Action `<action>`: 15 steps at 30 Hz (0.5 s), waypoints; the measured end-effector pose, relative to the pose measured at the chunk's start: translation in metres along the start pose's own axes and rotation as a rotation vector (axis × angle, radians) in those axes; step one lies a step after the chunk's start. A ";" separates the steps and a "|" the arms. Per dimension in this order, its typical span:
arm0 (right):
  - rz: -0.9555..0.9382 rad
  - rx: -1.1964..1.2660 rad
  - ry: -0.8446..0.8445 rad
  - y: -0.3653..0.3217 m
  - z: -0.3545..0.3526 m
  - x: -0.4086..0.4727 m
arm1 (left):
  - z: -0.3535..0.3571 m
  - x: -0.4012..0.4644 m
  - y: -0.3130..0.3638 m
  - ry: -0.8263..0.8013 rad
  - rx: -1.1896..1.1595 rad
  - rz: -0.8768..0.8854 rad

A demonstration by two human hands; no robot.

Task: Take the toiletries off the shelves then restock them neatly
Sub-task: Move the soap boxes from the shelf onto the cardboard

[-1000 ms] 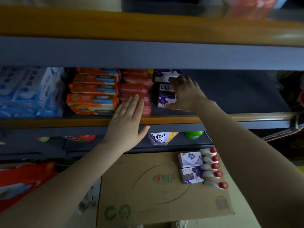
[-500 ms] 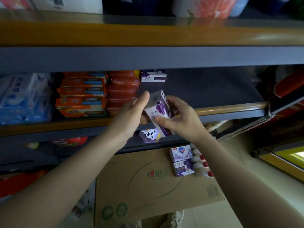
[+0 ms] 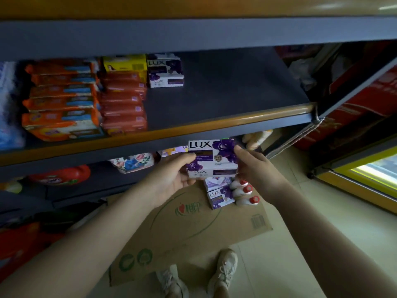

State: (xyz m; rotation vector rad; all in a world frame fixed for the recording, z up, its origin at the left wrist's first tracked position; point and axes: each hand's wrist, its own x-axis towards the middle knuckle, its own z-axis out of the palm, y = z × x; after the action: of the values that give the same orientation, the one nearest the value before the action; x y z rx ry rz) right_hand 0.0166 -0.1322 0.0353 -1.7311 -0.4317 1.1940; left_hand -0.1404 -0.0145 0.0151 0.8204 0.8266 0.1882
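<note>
I have brought the white-and-purple Lux soap box [image 3: 211, 161] down off the grey metal shelf [image 3: 225, 97] and turned it label-up between both hands.

My left hand [image 3: 171, 179] pinches its left end, fingers curled beneath; my right hand [image 3: 255, 166] pinches its right end. Unloading looks about half done: below my hands, on the flattened brown cardboard sheet [image 3: 189, 231] on the floor, lie two purple soap boxes [image 3: 219, 191] and three white red-capped bottles [image 3: 245, 192] that I can count. Above my hands, one Lux box [image 3: 166, 75], a yellow box [image 3: 124, 64] and stacks of orange packs [image 3: 62, 100] and red packs [image 3: 123, 104], too blurred to count, wait. Restocking is all to come.
</note>
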 end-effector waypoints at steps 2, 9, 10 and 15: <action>-0.064 -0.063 -0.083 0.007 -0.005 -0.004 | 0.001 0.005 -0.012 -0.049 -0.026 0.025; -0.663 -0.764 0.091 0.040 -0.028 -0.012 | 0.001 0.029 -0.050 -0.008 0.688 0.498; -0.745 -0.809 0.102 0.043 -0.032 -0.013 | 0.005 0.034 -0.056 -0.012 0.695 0.519; -1.040 -0.981 0.023 0.073 -0.045 -0.009 | 0.019 0.056 -0.093 -0.007 0.632 0.547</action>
State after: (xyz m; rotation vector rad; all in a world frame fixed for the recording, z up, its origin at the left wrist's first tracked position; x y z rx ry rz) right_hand 0.0358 -0.1964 -0.0191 -1.8012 -1.8433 0.1469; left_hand -0.1030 -0.0635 -0.0763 1.6389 0.6387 0.4166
